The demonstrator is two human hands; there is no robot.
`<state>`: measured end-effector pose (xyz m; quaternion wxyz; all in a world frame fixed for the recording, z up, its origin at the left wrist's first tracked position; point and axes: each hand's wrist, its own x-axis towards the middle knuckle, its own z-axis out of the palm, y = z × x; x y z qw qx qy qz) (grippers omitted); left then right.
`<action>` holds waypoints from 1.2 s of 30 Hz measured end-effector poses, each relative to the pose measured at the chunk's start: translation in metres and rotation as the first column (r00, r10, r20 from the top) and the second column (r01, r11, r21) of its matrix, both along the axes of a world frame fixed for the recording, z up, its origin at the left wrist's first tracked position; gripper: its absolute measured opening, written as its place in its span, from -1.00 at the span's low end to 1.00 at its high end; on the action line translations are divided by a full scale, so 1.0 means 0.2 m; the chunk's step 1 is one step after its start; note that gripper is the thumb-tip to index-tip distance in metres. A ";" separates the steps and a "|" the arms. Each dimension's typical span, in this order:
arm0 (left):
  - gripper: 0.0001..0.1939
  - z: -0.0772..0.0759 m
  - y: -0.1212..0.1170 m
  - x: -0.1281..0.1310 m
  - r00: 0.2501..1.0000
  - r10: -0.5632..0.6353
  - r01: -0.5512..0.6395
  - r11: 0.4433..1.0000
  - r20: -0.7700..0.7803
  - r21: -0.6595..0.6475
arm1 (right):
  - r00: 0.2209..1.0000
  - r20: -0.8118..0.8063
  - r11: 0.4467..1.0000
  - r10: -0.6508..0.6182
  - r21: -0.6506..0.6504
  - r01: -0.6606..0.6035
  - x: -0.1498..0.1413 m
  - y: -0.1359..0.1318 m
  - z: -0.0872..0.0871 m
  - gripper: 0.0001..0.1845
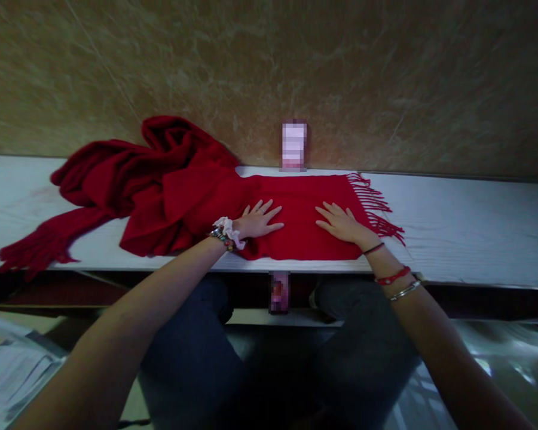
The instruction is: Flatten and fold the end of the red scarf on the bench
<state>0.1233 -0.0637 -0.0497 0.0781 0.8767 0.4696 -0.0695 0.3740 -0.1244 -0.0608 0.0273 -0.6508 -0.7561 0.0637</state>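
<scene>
A red scarf (pixel 305 239) with fringed ends lies along a white wooden surface. Its right part is spread flat, and the fringe (pixel 372 203) there points right. The left part is heaped in loose folds (pixel 161 179), with the other fringed end hanging over the front edge at the far left. My left hand (pixel 257 220) rests flat on the scarf beside the heap, fingers spread. Nearer the right fringe, my right hand (pixel 341 224) also lies flat on the cloth with its fingers apart. Neither hand grips the fabric.
The narrow white tabletop (pixel 466 227) runs against a brown marbled wall (pixel 251 71). A pixelated upright object (pixel 294 145) stands at the back edge, and another blurred patch (pixel 278 292) shows below the front edge. White papers or packaging (pixel 13 376) lie at lower left.
</scene>
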 end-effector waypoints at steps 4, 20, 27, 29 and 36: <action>-0.33 0.01 0.00 -0.01 1.000 -0.001 0.001 1.000 -0.004 -0.027 | 0.996 0.006 0.995 -0.092 0.024 0.092 0.09 0.03 -0.03 -0.42; -0.45 -0.04 0.17 -0.14 0.997 -0.072 0.073 0.987 -0.014 0.146 | 0.949 -0.159 0.959 0.271 0.133 -0.252 0.18 -0.03 0.05 -0.31; -0.50 0.04 0.01 -0.05 0.956 -0.295 0.279 0.894 -0.009 0.350 | 0.927 -0.167 0.942 0.335 0.088 -0.325 0.20 -0.03 0.07 -0.49; -0.45 0.05 -0.04 0.00 0.953 -0.299 0.281 0.928 0.040 0.246 | 0.927 -0.179 0.941 0.329 0.143 -0.306 0.19 -0.03 0.07 -0.54; -0.33 0.00 -0.02 0.01 0.971 -0.239 0.239 0.971 -0.016 -0.008 | 0.870 -0.248 0.903 0.426 0.057 -0.426 0.15 -0.06 0.12 -0.56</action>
